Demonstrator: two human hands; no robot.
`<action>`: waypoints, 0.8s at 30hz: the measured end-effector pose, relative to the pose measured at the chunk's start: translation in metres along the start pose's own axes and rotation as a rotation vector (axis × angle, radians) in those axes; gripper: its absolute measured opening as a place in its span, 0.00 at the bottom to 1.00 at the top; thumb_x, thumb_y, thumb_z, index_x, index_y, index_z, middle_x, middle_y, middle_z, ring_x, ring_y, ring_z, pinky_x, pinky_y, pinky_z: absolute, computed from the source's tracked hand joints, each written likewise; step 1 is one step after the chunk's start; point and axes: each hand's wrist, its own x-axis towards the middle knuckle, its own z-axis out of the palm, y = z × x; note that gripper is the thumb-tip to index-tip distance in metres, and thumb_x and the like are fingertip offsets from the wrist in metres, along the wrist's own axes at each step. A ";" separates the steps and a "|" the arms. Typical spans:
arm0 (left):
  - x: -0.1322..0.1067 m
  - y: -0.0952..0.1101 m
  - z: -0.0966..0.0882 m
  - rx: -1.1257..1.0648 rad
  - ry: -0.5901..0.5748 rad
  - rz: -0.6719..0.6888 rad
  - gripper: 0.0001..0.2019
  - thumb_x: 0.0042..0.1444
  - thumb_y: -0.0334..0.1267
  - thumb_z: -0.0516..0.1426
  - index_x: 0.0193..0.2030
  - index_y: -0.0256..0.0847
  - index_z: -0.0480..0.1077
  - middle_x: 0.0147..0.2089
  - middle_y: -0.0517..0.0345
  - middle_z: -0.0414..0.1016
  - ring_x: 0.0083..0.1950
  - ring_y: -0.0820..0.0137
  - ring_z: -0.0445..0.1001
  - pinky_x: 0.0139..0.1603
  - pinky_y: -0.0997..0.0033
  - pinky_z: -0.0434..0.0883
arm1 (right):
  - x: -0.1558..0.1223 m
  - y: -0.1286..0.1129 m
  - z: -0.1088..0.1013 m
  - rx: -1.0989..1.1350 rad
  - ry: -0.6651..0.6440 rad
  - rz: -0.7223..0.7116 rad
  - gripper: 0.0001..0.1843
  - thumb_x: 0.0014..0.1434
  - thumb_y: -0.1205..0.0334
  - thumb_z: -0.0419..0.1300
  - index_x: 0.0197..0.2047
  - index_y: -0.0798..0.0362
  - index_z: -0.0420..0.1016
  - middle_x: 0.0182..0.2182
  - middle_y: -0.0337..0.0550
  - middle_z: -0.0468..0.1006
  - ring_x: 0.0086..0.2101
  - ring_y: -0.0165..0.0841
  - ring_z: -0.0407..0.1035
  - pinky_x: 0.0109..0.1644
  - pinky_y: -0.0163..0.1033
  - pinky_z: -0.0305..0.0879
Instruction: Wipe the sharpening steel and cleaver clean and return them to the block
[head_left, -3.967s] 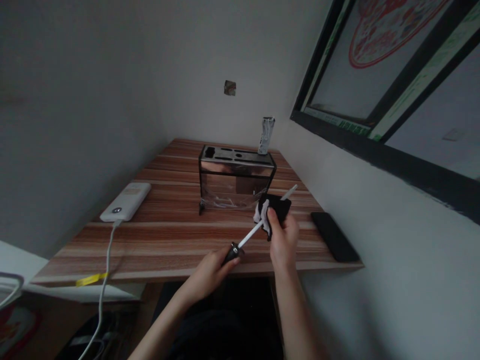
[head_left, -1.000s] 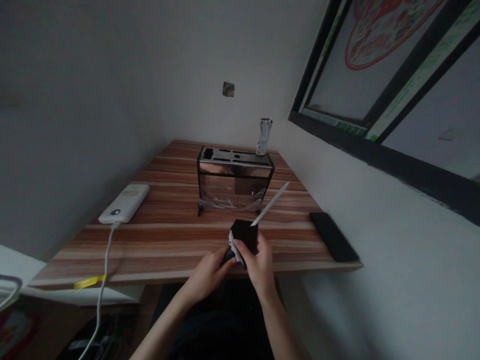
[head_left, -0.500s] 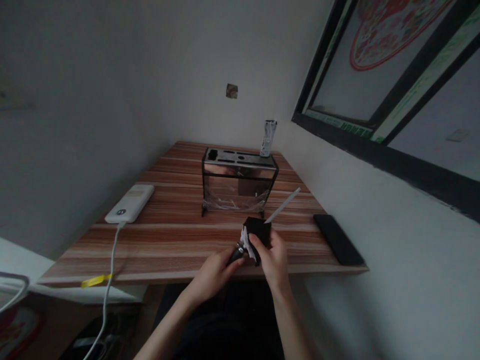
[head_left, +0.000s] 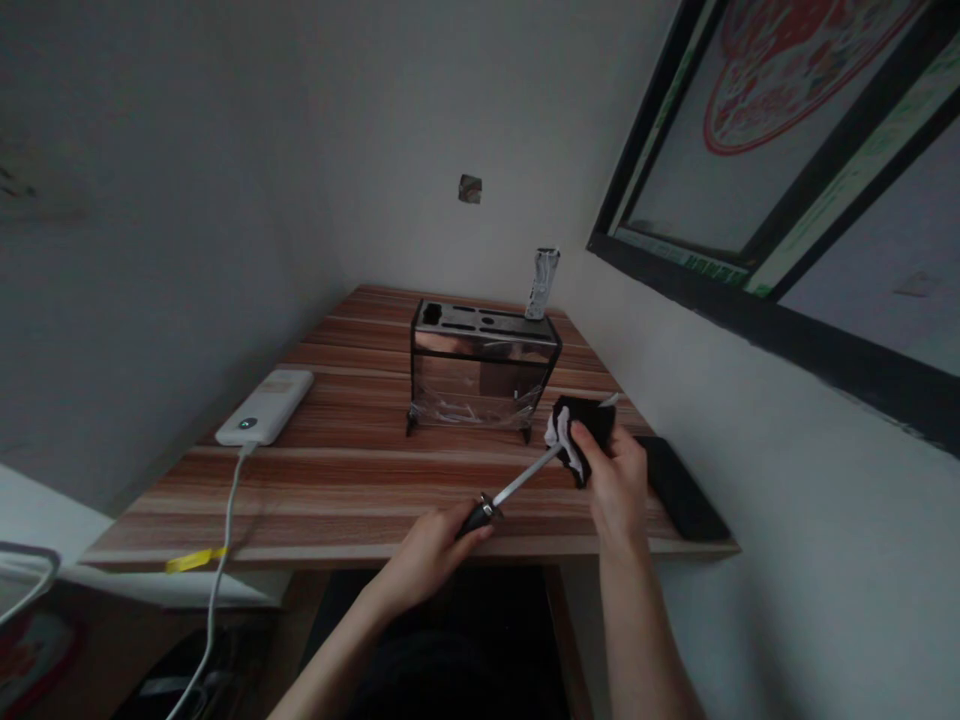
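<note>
A: What do we find in hand above the striped brown wood-grain worktop (head_left: 300, 500)?

B: We find a slim, straight, pale-grey metal-looking rod (head_left: 527, 473) with a black handle (head_left: 472, 520), slanting up to the right over the front of the surface, apart from the boxy, black-edged stand with a glossy front (head_left: 484, 345).

A: And each grip?

B: The left hand (head_left: 435, 545) has its grip wrapped about the handle. The right hand (head_left: 619, 485) pinches a black-and-white folded cloth (head_left: 589, 420), thumb on top; the rod runs into its folds, the tip showing beyond.

A: How do we expect the pieces to handle?

B: We judge the rod stiff, moderately light, hardly fragile, and slick along its smooth shaft. We favour holding it by the handle, behind the shiny collar. The cloth looks soft and yielding; we would pinch its folded middle, clear of the tip.
</note>
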 end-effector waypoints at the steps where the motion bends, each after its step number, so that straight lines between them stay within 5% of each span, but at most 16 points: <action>1: 0.000 0.000 0.000 0.006 -0.002 0.004 0.14 0.63 0.46 0.47 0.43 0.40 0.69 0.37 0.56 0.75 0.38 0.67 0.73 0.39 0.75 0.65 | 0.006 -0.001 -0.003 0.003 0.032 -0.019 0.16 0.44 0.55 0.68 0.33 0.56 0.77 0.27 0.42 0.79 0.24 0.30 0.71 0.26 0.33 0.67; 7: 0.000 0.002 -0.001 0.047 -0.008 0.010 0.13 0.63 0.46 0.47 0.38 0.41 0.67 0.33 0.58 0.73 0.36 0.68 0.72 0.34 0.77 0.62 | 0.029 -0.003 -0.013 0.037 0.172 -0.124 0.16 0.44 0.55 0.68 0.33 0.57 0.77 0.28 0.41 0.77 0.27 0.30 0.70 0.31 0.35 0.68; 13: -0.001 0.000 0.000 0.073 0.003 -0.006 0.12 0.62 0.45 0.48 0.39 0.41 0.68 0.34 0.58 0.74 0.36 0.67 0.72 0.36 0.75 0.62 | 0.014 0.001 0.001 0.127 0.225 -0.073 0.18 0.45 0.51 0.67 0.33 0.57 0.75 0.27 0.41 0.77 0.26 0.30 0.70 0.30 0.36 0.69; 24: 0.002 0.001 0.001 -0.039 0.037 -0.053 0.15 0.62 0.45 0.46 0.41 0.38 0.68 0.34 0.56 0.75 0.36 0.67 0.72 0.35 0.75 0.64 | -0.057 0.034 0.035 -0.054 -0.180 0.158 0.16 0.49 0.52 0.65 0.36 0.56 0.76 0.29 0.44 0.80 0.29 0.34 0.73 0.32 0.36 0.70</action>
